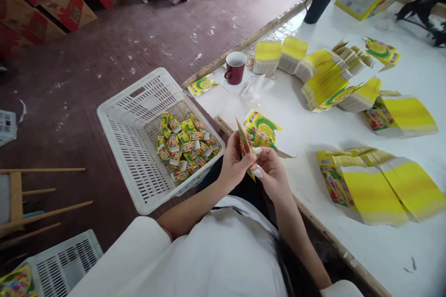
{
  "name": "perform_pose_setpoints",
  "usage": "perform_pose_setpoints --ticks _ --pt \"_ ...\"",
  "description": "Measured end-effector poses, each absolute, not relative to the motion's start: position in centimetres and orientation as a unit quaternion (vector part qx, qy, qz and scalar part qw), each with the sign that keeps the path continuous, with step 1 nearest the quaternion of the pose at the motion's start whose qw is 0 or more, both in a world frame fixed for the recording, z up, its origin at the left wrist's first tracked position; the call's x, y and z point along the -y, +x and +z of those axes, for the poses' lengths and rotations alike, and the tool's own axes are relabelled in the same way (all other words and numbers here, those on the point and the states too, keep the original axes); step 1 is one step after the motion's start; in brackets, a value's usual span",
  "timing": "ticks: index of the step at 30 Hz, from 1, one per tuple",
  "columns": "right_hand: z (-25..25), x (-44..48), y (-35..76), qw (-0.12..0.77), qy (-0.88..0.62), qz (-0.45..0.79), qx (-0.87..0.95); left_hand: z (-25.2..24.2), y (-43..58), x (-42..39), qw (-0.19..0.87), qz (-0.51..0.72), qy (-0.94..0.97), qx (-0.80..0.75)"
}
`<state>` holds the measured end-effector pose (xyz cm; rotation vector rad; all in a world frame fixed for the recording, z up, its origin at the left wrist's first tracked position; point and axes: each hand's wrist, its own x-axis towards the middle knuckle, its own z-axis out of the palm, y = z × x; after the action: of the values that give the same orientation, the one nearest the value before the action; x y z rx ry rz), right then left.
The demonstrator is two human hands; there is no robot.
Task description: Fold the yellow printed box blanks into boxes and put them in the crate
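Observation:
Both my hands meet just off the near edge of the white table (400,250). My left hand (232,161) is closed round a small flat yellow-and-green printed carton (243,145), held on edge. My right hand (270,172) pinches the same carton from the right side, fingers curled. Just beyond the hands a fanned bunch of the same flat cartons (262,131) lies at the table's corner. To my left a white plastic basket (132,148) on the floor holds a heap of small folded packets (184,146).
Stacks of flat yellow cartons (327,79) and larger yellow sleeves (379,185) cover the table. A maroon mug (235,67), a dark cup (318,4) and loose rubber bands sit near the far edge. Red boxes, a stool and a wooden rack stand on the floor.

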<state>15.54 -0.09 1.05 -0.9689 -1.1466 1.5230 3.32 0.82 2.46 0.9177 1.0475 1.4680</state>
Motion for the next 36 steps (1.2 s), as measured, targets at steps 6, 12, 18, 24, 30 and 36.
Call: perform_pose_setpoints --ticks 6,12,18,24,30,36 --pt "0.7 0.5 15.7 0.459 -0.367 0.682 0.437 2.2 3.8 -0.9 0.534 0.624 0.381 -0.425" --pt "0.6 0.5 15.5 0.484 -0.390 0.651 0.436 1.8 3.7 -1.1 0.531 0.630 0.350 -0.445" --pt "0.3 0.6 15.4 0.507 -0.397 0.624 0.442 1.4 3.7 -0.6 0.510 0.635 0.378 -0.440" --pt "0.1 0.6 15.8 0.521 -0.404 0.621 0.424 1.5 3.8 -0.4 0.519 0.618 0.377 -0.454" --pt "0.5 0.3 15.9 0.509 -0.424 0.627 0.410 1.9 3.1 -0.9 0.553 0.627 0.335 -0.435" --pt "0.2 0.3 15.5 0.526 -0.428 0.615 0.403 1.7 3.0 -0.8 0.553 0.626 0.318 -0.450"
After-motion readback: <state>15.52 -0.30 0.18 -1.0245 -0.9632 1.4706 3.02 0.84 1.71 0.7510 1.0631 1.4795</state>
